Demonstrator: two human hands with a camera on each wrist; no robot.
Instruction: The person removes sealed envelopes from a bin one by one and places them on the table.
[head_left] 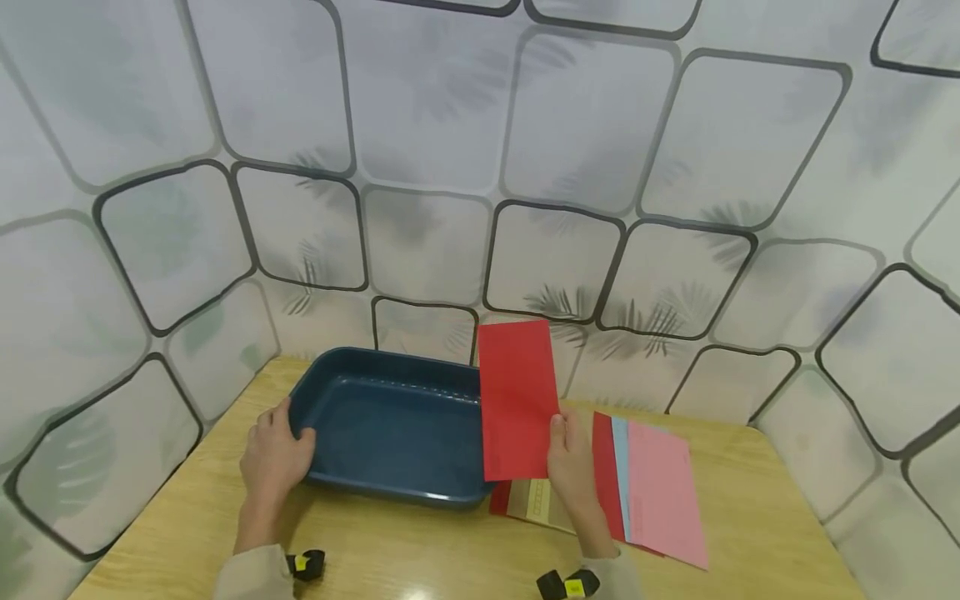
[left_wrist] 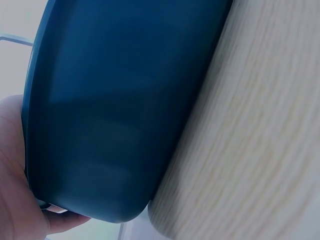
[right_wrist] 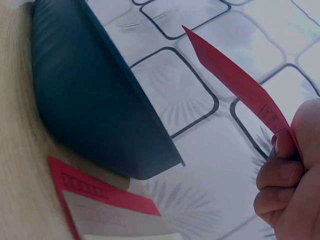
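My left hand (head_left: 273, 450) grips the left end of a dark blue rectangular tub (head_left: 390, 433), thumb over the rim and fingers along the outside; the left wrist view shows the tub's outer wall (left_wrist: 120, 110) close up. My right hand (head_left: 573, 462) pinches a red envelope (head_left: 517, 400) near its lower right edge, thumb in front. The envelope stands nearly upright, overlapping the tub's right end in the head view. Seen from the right wrist, it is raised above the tub's rim, with curled fingers (right_wrist: 280, 172) behind it.
Several envelopes lie fanned on the wooden table (head_left: 360, 550) to the tub's right: a pink envelope (head_left: 663, 492) on top, a light blue envelope (head_left: 621, 467), red ones and a tan envelope (head_left: 536, 500) partly under my right arm. A patterned wall (head_left: 427, 242) rises behind.
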